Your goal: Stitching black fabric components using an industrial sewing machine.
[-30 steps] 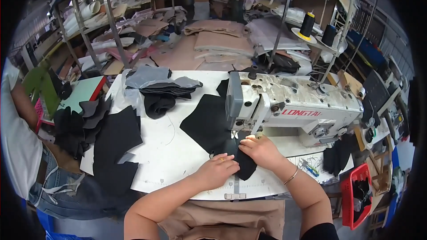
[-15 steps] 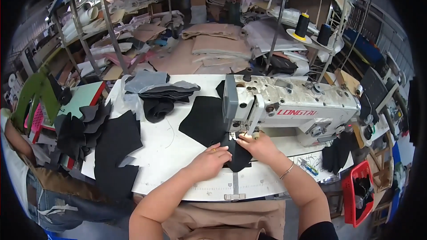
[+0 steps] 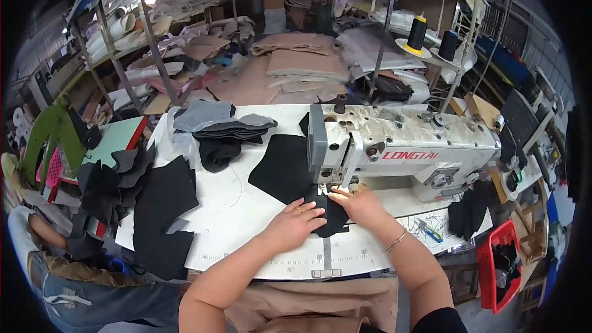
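Note:
A black fabric piece (image 3: pixel 280 163) lies on the white table, running under the needle end of a sewing machine (image 3: pixel 407 139). Its near part (image 3: pixel 335 219) shows between my hands. My left hand (image 3: pixel 293 226), with a ring on it, rests on the cloth just left of the presser foot (image 3: pixel 322 189), fingers laid flat and slightly apart. Close to the foot's right side, my right hand (image 3: pixel 362 206) has its fingers bent and closed on the fabric edge; the fingertips are partly hidden by the machine.
Black cut panels (image 3: pixel 163 209) and a stack of dark pieces (image 3: pixel 234 126) lie on the left. Thread snips (image 3: pixel 430 230) lie right of my forearm. A red basket (image 3: pixel 498 265) stands at the right. Another person's jeans-clad leg (image 3: pixel 92 290) shows at lower left.
My left hand has shifted slightly right over the cloth, its fingers stretched further. My right hand has hardly moved. At left, the other person has leaned in, a hand at the dark pieces.

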A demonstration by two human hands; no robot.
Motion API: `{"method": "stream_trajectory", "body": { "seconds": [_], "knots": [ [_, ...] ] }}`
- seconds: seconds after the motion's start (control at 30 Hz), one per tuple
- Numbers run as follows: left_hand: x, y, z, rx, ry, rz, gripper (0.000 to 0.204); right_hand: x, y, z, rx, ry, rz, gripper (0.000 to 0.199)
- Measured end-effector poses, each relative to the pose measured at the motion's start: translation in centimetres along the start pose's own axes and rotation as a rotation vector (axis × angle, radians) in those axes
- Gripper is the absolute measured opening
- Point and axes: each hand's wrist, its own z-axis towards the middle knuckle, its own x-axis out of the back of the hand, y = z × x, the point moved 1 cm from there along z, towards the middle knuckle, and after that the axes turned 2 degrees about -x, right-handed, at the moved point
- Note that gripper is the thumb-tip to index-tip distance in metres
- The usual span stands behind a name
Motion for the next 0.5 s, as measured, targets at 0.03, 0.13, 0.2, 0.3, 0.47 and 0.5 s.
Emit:
{"method": "stream_trajectory", "body": {
  "seconds": [0.03, 0.13, 0.2, 0.3, 0.47, 0.5],
  "knots": [
    [-0.06, 0.05, 0.00, 0.002, 0.000, -0.001, 0.039, 0.08, -0.02, 0.16, 0.022, 0.034, 0.009, 0.035],
    [-0.18, -0.10, 0.20, 0.026, -0.006, 0.019, 0.038, -0.12, -0.08, 0.03, 0.012, 0.027, 0.003, 0.033],
    [-0.20, -0.07, 0.27, 0.026, -0.007, 0.013, 0.037, -0.28, 0.03, 0.02, -0.020, -0.012, -0.011, 0.032],
    [-0.41, -0.11, 0.11, 0.034, 0.014, 0.013, 0.037, -0.44, 0.04, 0.14, 0.009, 0.021, 0.011, 0.029],
    [-0.53, -0.24, 0.14, 0.045, 0.007, 0.011, 0.037, -0.38, -0.25, 0.24, 0.017, 0.090, 0.018, 0.022],
    [-0.58, -0.31, 0.16, 0.042, 0.014, 0.013, 0.037, -0.32, -0.39, 0.29, 0.019, 0.090, 0.017, 0.022]
  ]
}}
